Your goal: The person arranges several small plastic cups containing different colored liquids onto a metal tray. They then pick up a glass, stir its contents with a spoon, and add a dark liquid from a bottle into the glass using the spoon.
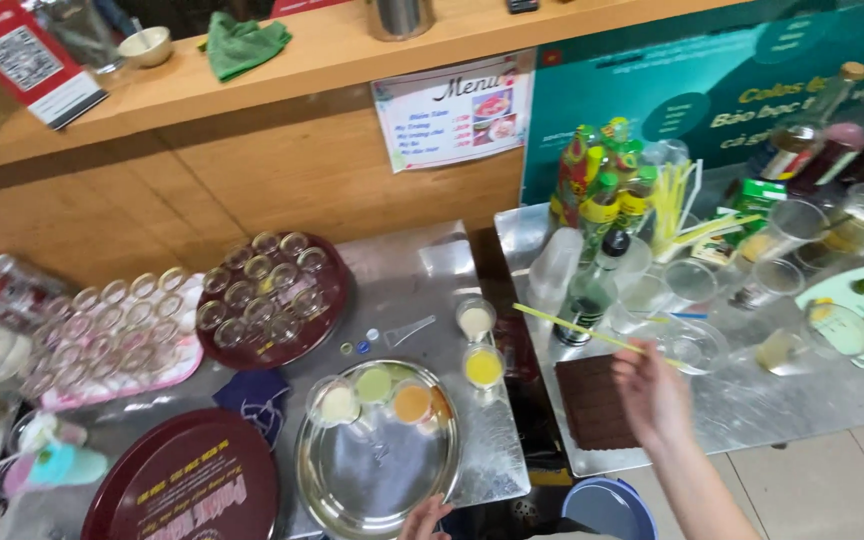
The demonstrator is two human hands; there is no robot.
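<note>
Right hand (652,392): raised over the right metal table (752,410), fingers pinched on a long thin yellow drinking straw (577,328).
Straw: slants up-left, its tip near a dark glass bottle (586,297).
Left hand (424,520): fingers rest on the near rim of a round steel tray (377,475); grip hidden.
Tray contents: 3 filled plastic cups (373,385) along the far edge.

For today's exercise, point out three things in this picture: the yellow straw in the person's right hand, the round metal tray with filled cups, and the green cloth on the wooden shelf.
yellow straw (577,327), head view, middle of its length.
round metal tray (377,475), head view, bare centre of its base.
green cloth (242,45), head view, middle of the crumpled fabric.
</note>
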